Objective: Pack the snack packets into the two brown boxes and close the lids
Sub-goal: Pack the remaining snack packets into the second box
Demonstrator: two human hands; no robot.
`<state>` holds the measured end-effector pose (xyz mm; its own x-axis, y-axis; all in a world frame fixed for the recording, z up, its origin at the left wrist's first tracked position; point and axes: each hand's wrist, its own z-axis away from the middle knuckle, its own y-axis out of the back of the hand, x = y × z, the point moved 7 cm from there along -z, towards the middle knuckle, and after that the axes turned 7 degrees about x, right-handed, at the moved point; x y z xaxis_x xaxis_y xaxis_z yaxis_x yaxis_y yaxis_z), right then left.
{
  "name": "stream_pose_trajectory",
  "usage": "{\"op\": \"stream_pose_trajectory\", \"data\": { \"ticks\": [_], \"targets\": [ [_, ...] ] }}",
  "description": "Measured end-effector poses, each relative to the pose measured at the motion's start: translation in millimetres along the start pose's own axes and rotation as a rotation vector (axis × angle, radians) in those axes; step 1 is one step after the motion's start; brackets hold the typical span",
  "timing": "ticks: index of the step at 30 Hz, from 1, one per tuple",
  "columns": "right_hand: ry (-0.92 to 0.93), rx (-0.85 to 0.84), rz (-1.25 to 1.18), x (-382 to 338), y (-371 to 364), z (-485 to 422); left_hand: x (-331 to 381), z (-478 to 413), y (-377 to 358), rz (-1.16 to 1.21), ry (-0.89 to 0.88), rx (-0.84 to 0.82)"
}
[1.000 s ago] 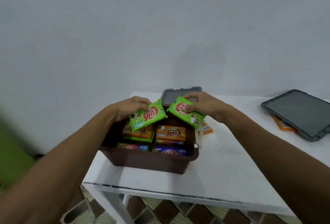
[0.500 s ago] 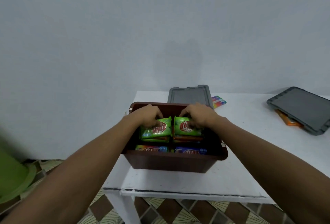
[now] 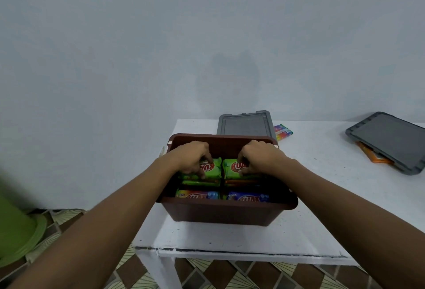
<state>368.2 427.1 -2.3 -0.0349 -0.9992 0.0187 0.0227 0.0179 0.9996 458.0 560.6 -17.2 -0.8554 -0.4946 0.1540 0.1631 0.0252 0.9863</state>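
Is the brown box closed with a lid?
No, the brown box is open with snack packets showing inside, and a grey lid lies behind it.

A single head-worn wide-angle camera looked forward and down, close over the brown box on the tabletop, facing the wall.

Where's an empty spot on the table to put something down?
The widest bare patch of white table lies between the brown box and the right grey lid. A narrower strip runs along the front edge. It's crowded inside the box, where left hand and right hand hold green packets, and behind it by the other lid.
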Motion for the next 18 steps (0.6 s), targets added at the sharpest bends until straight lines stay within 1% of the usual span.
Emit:
{"op": "stream_pose_trajectory", "data": {
  "ticks": [9,12,15,18],
  "targets": [
    [0.007,-0.002,-0.016,2.6,-2.4,1.1,-3.6,-0.3,-2.7,0.072,0.067,0.019],
    [0.038,-0.018,0.027,2.0,-3.5,0.7,-6.0,-0.4,-4.5,0.079,0.091,0.026],
    [0.055,0.01,0.055,1.7,-5.2,0.5,-10.3,-0.2,-4.8,0.048,0.105,0.049],
    [0.063,0.024,0.003,3.2,-2.9,1.1,-11.4,-0.5,-4.0,0.129,0.13,0.047]
  ]
}}
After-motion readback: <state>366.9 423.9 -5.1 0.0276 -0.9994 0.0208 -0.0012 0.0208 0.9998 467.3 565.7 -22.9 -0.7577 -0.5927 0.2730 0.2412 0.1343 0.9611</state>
